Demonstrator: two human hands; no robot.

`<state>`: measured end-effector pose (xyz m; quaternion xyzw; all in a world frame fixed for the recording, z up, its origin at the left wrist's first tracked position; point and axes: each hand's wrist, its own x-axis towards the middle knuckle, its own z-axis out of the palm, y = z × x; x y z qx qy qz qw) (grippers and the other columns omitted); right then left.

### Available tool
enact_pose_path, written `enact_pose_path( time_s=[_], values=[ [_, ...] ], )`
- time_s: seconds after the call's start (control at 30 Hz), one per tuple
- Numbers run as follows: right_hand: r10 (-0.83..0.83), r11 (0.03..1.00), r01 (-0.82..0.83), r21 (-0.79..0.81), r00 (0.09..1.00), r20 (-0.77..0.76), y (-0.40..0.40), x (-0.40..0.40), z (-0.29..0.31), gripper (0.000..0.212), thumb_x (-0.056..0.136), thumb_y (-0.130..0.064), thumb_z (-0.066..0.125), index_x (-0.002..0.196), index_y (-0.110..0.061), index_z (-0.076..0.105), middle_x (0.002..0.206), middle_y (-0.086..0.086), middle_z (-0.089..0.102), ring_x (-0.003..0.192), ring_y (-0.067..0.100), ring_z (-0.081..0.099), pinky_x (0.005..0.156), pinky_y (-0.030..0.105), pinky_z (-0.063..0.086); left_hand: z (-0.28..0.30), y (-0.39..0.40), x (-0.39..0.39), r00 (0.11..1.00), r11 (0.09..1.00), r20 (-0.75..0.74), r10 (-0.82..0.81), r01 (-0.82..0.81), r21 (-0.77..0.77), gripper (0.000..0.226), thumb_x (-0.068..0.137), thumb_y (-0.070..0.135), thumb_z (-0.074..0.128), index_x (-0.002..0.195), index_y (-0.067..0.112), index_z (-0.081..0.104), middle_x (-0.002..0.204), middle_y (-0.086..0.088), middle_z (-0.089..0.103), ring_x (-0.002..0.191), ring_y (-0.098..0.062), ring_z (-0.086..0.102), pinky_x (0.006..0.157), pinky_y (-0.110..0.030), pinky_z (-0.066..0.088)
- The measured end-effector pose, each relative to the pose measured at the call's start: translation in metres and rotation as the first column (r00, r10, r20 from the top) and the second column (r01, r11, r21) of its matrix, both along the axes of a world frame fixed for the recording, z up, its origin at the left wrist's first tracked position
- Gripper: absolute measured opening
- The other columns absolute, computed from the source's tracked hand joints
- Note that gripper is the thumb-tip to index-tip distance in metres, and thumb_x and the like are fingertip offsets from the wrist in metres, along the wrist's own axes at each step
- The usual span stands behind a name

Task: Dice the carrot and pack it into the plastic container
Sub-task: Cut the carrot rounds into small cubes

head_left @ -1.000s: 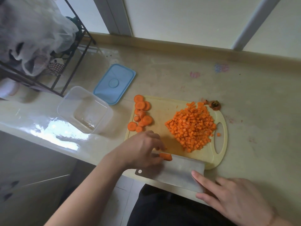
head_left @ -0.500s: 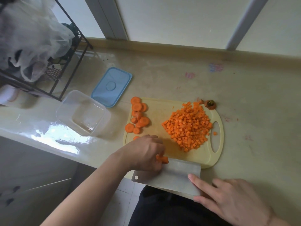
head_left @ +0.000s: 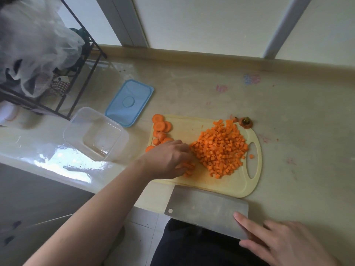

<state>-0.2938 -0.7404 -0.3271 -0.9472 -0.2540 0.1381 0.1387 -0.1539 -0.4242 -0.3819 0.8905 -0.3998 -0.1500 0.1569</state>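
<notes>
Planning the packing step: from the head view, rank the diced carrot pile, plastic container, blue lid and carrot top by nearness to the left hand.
1. Diced carrot pile: beside the left hand, on the cutting board.
2. Plastic container: left of the board.
3. Blue lid and carrot top: too close to call, at opposite far corners.

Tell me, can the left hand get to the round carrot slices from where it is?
Probably yes. The left hand rests on the cutting board among the diced carrot, right beside the carrot slices, with nothing between them.
</notes>
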Motion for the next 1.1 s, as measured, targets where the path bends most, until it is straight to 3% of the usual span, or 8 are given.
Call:
enact_pose_path(
  time_s=[0.17,0.37,0.5,0.6,0.7,0.87,0.97,1.1],
  values=[
    [-0.158,0.98,0.173,0.102,0.977,-0.141,-0.024,-0.007,-0.001,0.056,0.089,-0.072,0.035,0.14,-0.049,0.036,0.052,-0.01,0.051,0.038,0.008,0.051,0.043,0.02,0.047,0.003,0.006,-0.006,1.0,0.998,-0.012,-0.025,0.026,0.061,0.043,0.073,0.032,0.075,0.111,0.014,0.071,0.104,-0.007,0.064,0.084,-0.028,0.061,0.07,-0.037,0.052],
    [-0.374,0.825,0.503,0.258,0.827,-0.419,-0.031,-0.013,0.011,0.053,0.082,-0.069,0.049,0.119,-0.035,0.066,0.096,-0.022,0.07,0.082,-0.014,0.06,0.089,-0.002,0.036,-0.006,0.004,-0.011,0.999,0.999,0.037,-0.034,0.034,0.005,0.034,0.077,0.027,0.079,0.105,0.011,0.07,0.102,-0.009,0.062,0.082,-0.028,0.057,0.066,-0.037,0.049],
    [-0.397,0.705,0.59,0.393,0.788,-0.471,0.0,0.001,0.012,0.025,0.083,-0.045,0.068,0.107,-0.05,0.068,0.094,-0.027,0.07,0.089,-0.018,0.057,0.083,-0.005,0.036,-0.016,0.008,-0.025,0.993,0.994,0.074,0.094,-0.09,-0.054,0.03,0.089,0.033,0.063,0.102,0.008,0.07,0.091,-0.009,0.061,0.077,-0.029,0.057,0.067,-0.038,0.05],
    [-0.226,0.556,0.719,0.417,0.613,-0.757,0.028,0.008,0.005,0.037,0.072,-0.063,0.065,0.107,-0.053,0.067,0.052,-0.007,0.046,0.05,0.008,0.043,0.049,0.016,0.038,-0.021,-0.002,-0.05,0.934,0.931,0.072,0.349,-0.337,-0.138,0.031,0.093,0.035,0.057,0.096,0.007,0.071,0.081,-0.008,0.06,0.069,-0.029,0.057,0.064,-0.039,0.051],
    [-0.179,0.458,0.825,0.331,0.45,-0.875,0.051,0.019,0.004,0.026,0.075,-0.054,0.056,0.098,-0.052,0.069,0.058,0.011,0.027,0.042,0.014,0.025,0.039,0.019,0.025,-0.023,-0.018,-0.073,0.815,0.803,0.025,0.579,-0.565,-0.191,0.03,0.087,0.035,0.058,0.093,0.011,0.074,0.076,-0.003,0.061,0.067,-0.026,0.06,0.06,-0.033,0.053],
    [-0.228,0.526,0.777,0.347,0.522,-0.822,0.061,0.027,-0.001,0.031,0.075,-0.054,0.05,0.102,-0.062,0.062,0.055,0.006,0.03,0.04,0.012,0.03,0.039,0.021,0.028,-0.023,-0.036,-0.083,0.647,0.624,-0.102,0.755,-0.758,-0.189,0.017,0.082,0.025,0.078,0.092,0.012,0.074,0.079,-0.002,0.064,0.064,-0.024,0.063,0.056,-0.027,0.048],
    [-0.237,0.602,0.722,0.34,0.568,-0.788,0.062,0.025,-0.006,0.035,0.075,-0.059,0.048,0.108,-0.064,0.059,0.048,-0.004,0.033,0.042,0.009,0.034,0.043,0.024,0.031,-0.022,-0.043,-0.082,0.612,0.583,-0.091,0.785,-0.781,-0.225,0.031,0.087,0.039,0.064,0.088,0.01,0.074,0.075,-0.004,0.064,0.057,-0.025,0.061,0.051,-0.029,0.05],
    [-0.254,0.573,0.751,0.329,0.544,-0.8,0.062,0.025,-0.01,0.032,0.076,-0.056,0.051,0.105,-0.059,0.063,0.05,0.002,0.035,0.044,0.015,0.032,0.045,0.025,0.029,-0.024,-0.043,-0.083,0.593,0.558,-0.129,0.795,-0.798,-0.226,0.019,0.085,0.027,0.08,0.094,0.011,0.076,0.08,-0.003,0.066,0.063,-0.017,0.059,0.058,-0.025,0.047]
  ],
)
